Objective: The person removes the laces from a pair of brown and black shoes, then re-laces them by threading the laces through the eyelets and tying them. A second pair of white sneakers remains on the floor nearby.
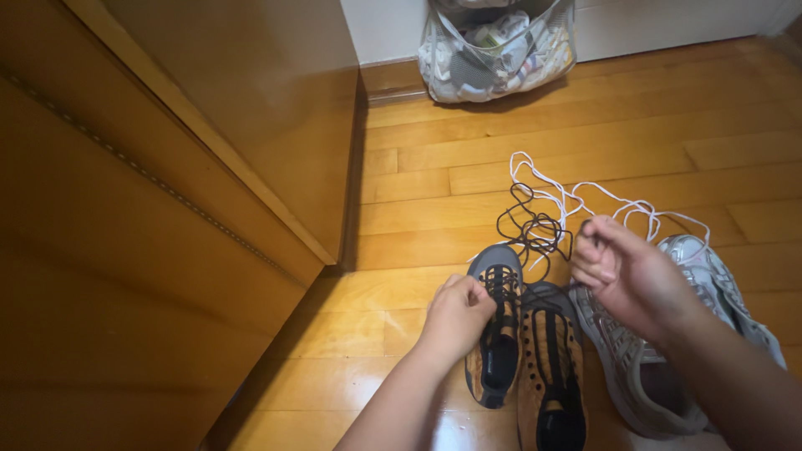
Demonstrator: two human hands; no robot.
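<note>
Left hand [455, 316]: fingers curled nearly closed, pinching the dark lace [528, 230] at the upper eyelets of the left brown-and-black shoe [494, 338]. The hand rests against that shoe's outer side.

Right hand [628, 280]: fingers [595, 255] drawn together in a loose fist, raised above the shoes. They grip lace at the fingertips; whether the dark strand, the white one, or both, cannot be told. The dark lace lies in a tangled loop just left of these fingers. The white lace [576, 196] spreads on the wooden floor [585, 125] beyond them.

The second brown-and-black shoe [551, 376] lies between the two hands, touching the first. A grey-and-silver sneaker [643, 367] lies beneath the right wrist.

Well beyond both hands, a mesh bag [497, 50] stands against the wall. A wooden cabinet [167, 167] stands left of the left hand.
</note>
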